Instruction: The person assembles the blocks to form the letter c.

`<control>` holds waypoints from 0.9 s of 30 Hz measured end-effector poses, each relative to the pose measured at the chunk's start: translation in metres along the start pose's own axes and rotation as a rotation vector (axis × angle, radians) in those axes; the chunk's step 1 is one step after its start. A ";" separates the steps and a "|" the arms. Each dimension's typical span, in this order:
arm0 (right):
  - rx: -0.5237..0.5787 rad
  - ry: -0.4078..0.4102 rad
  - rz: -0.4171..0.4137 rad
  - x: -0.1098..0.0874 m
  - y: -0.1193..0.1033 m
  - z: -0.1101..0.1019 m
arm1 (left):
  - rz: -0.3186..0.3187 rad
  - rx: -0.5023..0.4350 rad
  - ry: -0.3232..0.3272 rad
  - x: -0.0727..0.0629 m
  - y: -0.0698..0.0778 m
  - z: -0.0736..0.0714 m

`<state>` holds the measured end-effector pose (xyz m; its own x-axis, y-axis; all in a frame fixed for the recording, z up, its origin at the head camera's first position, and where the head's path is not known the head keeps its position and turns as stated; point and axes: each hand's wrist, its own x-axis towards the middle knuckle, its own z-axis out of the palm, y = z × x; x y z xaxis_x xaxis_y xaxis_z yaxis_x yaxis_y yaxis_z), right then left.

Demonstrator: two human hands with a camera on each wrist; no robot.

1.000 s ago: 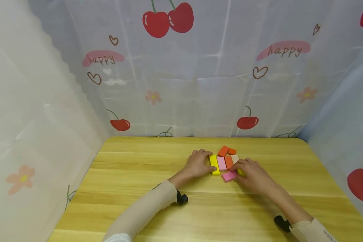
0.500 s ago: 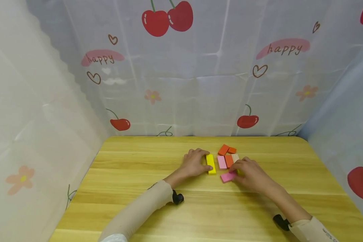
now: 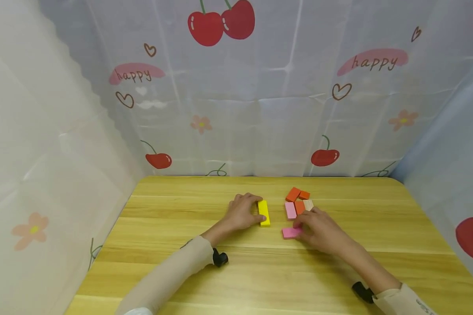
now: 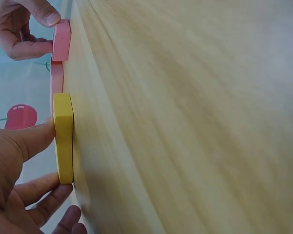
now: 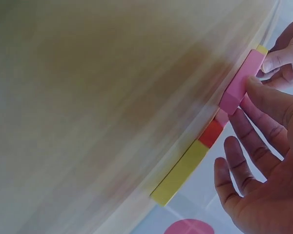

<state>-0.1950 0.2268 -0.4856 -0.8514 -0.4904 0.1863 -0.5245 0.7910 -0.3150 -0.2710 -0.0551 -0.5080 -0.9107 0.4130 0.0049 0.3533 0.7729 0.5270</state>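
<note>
My left hand (image 3: 240, 213) pinches a yellow block (image 3: 263, 214) on the table between thumb and fingers. In the left wrist view the thumb touches one end of the yellow block (image 4: 64, 141), fingertips the other. To the right, my right hand (image 3: 324, 232) pinches a pink block (image 3: 290, 233) in front of a small row. That row has a light pink block (image 3: 290, 211), an orange block (image 3: 299, 207) and a plain wood block (image 3: 308, 204). Another yellow block (image 5: 180, 173) lies beyond the right hand, hidden by it in the head view.
Behind the row lie a larger orange block (image 3: 293, 194) and a smaller orange block (image 3: 304, 195). The wooden table (image 3: 260, 280) ends at a cherry-printed curtain (image 3: 240, 113) at the back, with more sheeting at both sides.
My left hand has slid the yellow block leftward, away from the row. My right hand has drawn the pink block slightly left and turned it more level.
</note>
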 end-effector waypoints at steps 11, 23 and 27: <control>0.098 -0.105 0.065 0.004 -0.014 0.001 | -0.010 -0.014 -0.011 -0.012 -0.015 -0.015; 0.235 -0.123 0.102 0.011 -0.023 0.007 | -0.029 -0.030 -0.020 -0.022 -0.032 -0.031; 0.265 -0.141 0.139 0.013 -0.025 0.009 | -0.036 -0.038 -0.031 -0.024 -0.034 -0.036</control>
<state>-0.1926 0.1974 -0.4834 -0.8955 -0.4451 -0.0003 -0.3678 0.7403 -0.5628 -0.2686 -0.1086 -0.4948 -0.9154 0.4005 -0.0404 0.3118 0.7689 0.5582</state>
